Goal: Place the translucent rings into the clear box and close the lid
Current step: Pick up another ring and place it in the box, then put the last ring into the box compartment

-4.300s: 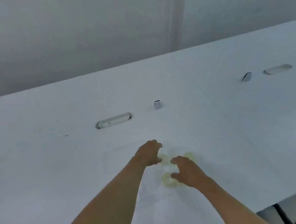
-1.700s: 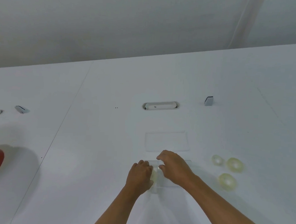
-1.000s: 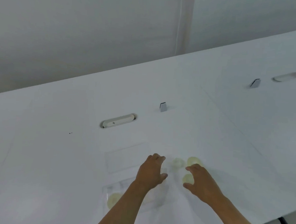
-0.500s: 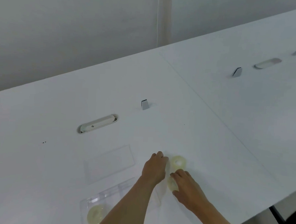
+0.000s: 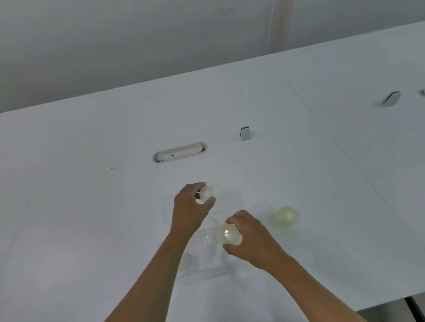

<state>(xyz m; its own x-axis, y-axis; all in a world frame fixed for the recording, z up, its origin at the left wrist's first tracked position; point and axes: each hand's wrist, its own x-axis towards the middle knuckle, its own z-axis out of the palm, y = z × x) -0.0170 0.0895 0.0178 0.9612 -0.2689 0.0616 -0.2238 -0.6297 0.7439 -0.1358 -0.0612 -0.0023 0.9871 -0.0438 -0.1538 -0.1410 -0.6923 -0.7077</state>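
My left hand [image 5: 190, 209] pinches a small translucent ring [image 5: 206, 193] between thumb and fingers, lifted above the flat clear lid [image 5: 229, 201] lying on the table. My right hand [image 5: 252, 234] grips a larger yellowish translucent ring [image 5: 228, 234] just above the right end of the open clear box [image 5: 208, 259]. Inside the box, a pale ring [image 5: 182, 264] shows faintly beside my left forearm. A third loose ring [image 5: 288, 216] rests on the white table to the right of my right hand.
An oval cable grommet [image 5: 181, 152] and a small grey clip [image 5: 245, 133] sit farther back on the white table [image 5: 80, 215]. Another clip [image 5: 391, 98] is at the far right. The table's front edge runs at lower right, with a dark leg below it.
Both hands have lifted a ring each off the table and carried them left toward the box. One ring stays behind on the table. The camera view has swung left.
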